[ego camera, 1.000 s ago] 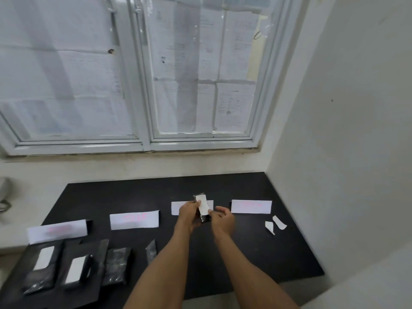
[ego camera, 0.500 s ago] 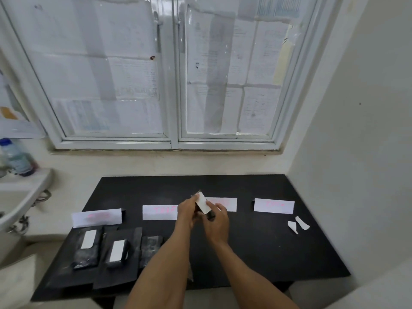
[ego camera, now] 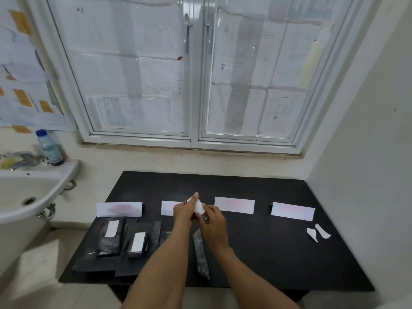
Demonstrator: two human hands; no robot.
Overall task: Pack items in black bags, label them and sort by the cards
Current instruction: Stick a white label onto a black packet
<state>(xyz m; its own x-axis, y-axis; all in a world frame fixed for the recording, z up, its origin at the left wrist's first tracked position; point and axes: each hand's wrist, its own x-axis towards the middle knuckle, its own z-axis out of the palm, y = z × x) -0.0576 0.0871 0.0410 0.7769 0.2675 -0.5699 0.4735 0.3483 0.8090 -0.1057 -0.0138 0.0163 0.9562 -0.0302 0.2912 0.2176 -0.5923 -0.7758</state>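
Both hands meet above the black table (ego camera: pixel 256 253), over the second card. My left hand (ego camera: pixel 184 211) and my right hand (ego camera: pixel 213 220) hold a small black packed bag with a white label (ego camera: pixel 199 207) between them. Several white cards with pink writing stand in a row: card one (ego camera: pixel 119 208), card two (ego camera: pixel 167 207) partly hidden by my left hand, card three (ego camera: pixel 234 204), card four (ego camera: pixel 292 211). Two labelled black bags (ego camera: pixel 110 237) (ego camera: pixel 138 243) lie below the first card. A narrow unlabelled black bag (ego camera: pixel 201 255) lies between my forearms.
Two white label-backing scraps (ego camera: pixel 317 233) lie at the table's right. A white sink (ego camera: pixel 24 195) with a blue-capped bottle (ego camera: pixel 49 148) on its rim stands at the left. A paper-covered window rises behind, a wall stands close on the right.
The view has swung left, bringing the sink and bottle into sight. My hands with the small bag stay over the second card, and the label has tilted.
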